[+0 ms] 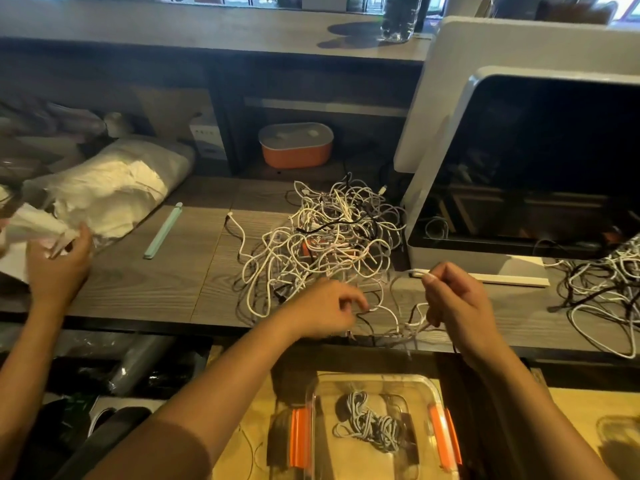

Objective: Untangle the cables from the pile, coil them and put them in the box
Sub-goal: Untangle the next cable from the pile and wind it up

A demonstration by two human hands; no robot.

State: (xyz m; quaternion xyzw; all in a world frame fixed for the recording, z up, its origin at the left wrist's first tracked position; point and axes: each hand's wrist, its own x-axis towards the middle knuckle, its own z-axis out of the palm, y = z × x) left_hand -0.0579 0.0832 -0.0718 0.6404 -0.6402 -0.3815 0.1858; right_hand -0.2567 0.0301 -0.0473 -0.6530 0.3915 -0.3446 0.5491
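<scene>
Right hand (450, 301), in the centre right of the frame, was closed in a pinch, thumb and forefinger holding the plug end of a white braided cable (418, 272) raised just above a grey wood-grain counter (156, 289). The plug pointed toward the left of the frame, its long axis roughly level. From the same fist the strand dropped in slack loops toward the counter's front edge, where the left hand (322, 308), fingers curled, appeared to pinch a loop of it; whether this was the same strand could not be told for certain. The free length thus lay roughly left to right between the two hands. The tangled pile of white, grey and black cables (322, 237) sat just above the left hand, which was the nearer to it, and the held strand seemed to run back into it. The clear plastic box with orange clips (374, 377), at the bottom centre directly below both hands, held one coiled grey-and-white cable (372, 422). A second tangle (609, 282) lay at the right edge.
</scene>
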